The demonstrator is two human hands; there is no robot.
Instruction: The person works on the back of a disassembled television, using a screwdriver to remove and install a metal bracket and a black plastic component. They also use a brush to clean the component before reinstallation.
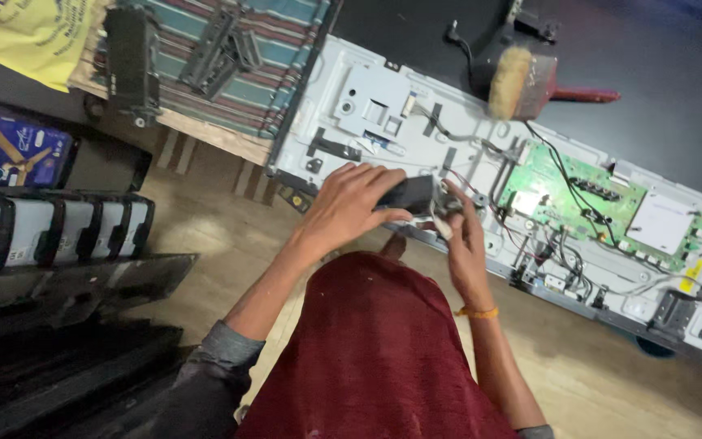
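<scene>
My left hand (349, 203) grips a small black boxy part (409, 195) from above, at the near edge of an opened flat-screen set's white metal back panel (367, 97). My right hand (466, 244), with an orange band at the wrist, holds the same part at its right end, where thin red and white wires come out. A green circuit board (566, 195) with a white shield lies on the panel to the right of both hands. A dark red cloth (375, 349) covers my lap below the hands.
A brush with a red handle (522, 81) lies on the dark surface beyond the panel. Black plastic parts (221, 49) rest on a striped cloth at top left. Stacked black frames and white-and-black units (50, 236) fill the left side. The floor is wooden.
</scene>
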